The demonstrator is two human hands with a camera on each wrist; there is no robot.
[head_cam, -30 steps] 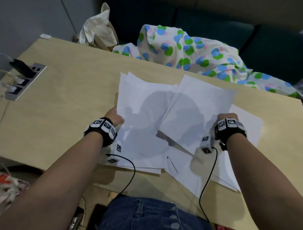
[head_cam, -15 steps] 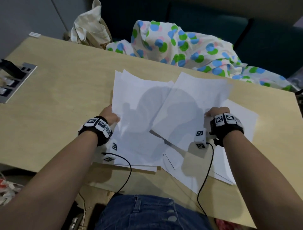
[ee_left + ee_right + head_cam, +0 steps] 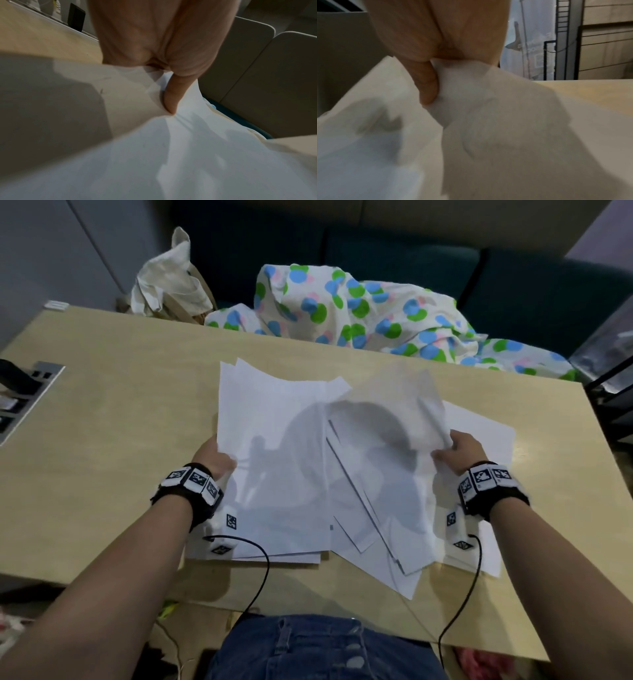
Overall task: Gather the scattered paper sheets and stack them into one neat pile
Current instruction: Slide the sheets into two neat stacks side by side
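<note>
Several white paper sheets lie spread over the middle of the wooden table (image 3: 102, 412). My left hand (image 3: 214, 458) grips the left edge of a loose stack of sheets (image 3: 274, 440), thumb (image 3: 173, 94) on top. My right hand (image 3: 459, 450) pinches the right edge of a lifted, blurred sheet (image 3: 394, 405), thumb (image 3: 428, 86) pressed on the paper (image 3: 471, 101). More sheets (image 3: 479, 433) lie flat under and right of that hand, and others (image 3: 376, 542) fan out toward the near edge.
A polka-dot cloth (image 3: 359, 309) and a cream bag (image 3: 168, 282) sit beyond the table's far edge. A socket panel (image 3: 24, 395) is set into the table at the left. Wrist-camera cables (image 3: 260, 577) hang over the near edge.
My right hand has lifted the right sheet's edge off the table and moved it left over the middle sheets. My left hand keeps its grip on the left stack.
</note>
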